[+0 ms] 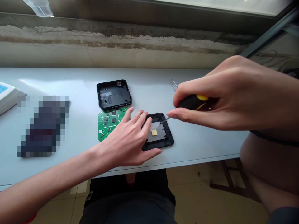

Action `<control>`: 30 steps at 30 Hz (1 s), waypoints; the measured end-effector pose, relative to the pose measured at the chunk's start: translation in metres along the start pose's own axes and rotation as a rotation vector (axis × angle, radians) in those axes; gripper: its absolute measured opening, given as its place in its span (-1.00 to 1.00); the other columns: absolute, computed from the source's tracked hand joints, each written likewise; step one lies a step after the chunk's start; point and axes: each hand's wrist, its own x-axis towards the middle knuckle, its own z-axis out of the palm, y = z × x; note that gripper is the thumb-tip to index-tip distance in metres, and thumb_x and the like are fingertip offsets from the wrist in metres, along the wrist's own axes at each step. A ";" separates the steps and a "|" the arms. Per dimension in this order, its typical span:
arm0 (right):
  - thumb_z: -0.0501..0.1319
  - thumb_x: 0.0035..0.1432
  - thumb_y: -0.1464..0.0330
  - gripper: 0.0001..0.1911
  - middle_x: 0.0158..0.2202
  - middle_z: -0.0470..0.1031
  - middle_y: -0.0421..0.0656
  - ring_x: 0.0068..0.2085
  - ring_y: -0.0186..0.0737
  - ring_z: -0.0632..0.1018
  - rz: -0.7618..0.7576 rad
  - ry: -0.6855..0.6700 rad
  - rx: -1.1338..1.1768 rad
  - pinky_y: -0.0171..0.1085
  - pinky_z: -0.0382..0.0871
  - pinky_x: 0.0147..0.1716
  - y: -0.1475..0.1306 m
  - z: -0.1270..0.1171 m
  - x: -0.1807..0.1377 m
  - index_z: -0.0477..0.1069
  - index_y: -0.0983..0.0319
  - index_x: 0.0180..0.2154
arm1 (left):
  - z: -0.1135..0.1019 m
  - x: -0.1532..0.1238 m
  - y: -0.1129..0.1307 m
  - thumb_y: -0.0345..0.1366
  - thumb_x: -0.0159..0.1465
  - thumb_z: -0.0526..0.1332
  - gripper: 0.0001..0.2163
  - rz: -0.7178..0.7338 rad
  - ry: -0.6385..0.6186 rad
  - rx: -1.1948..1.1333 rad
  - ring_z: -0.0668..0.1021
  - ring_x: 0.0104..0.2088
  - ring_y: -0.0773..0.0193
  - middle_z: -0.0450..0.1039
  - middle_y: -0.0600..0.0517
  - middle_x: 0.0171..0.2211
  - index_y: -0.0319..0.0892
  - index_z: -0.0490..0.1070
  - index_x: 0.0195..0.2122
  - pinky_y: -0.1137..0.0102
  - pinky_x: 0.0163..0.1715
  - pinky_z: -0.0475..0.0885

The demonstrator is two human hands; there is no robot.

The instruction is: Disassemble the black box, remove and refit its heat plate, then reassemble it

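Head view | left hand (130, 140) flat, fingers spread, pinning black casing half (169, 141) near table (198, 152) front edge | right hand (233, 93) closed round screwdriver (196, 102), tip at metal plate (158, 133) corner | likely screw-working step | tip needs square seating, casing held firm.

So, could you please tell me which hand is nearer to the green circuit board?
Left. The left hand lies right beside the green circuit board, pressing the black case half; the right hand holds a screwdriver farther right.
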 end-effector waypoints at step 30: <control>0.39 0.23 0.24 -0.77 -0.73 0.17 -0.42 -0.68 -0.58 0.12 0.253 -0.232 -0.007 -0.28 -0.03 -0.56 0.009 -0.005 -0.001 0.51 0.21 -0.42 | 0.018 0.000 -0.001 -0.18 0.47 0.07 -0.56 0.074 0.166 0.037 0.60 0.14 -0.22 0.56 -0.43 0.09 -0.54 0.53 0.01 -0.11 0.31 0.39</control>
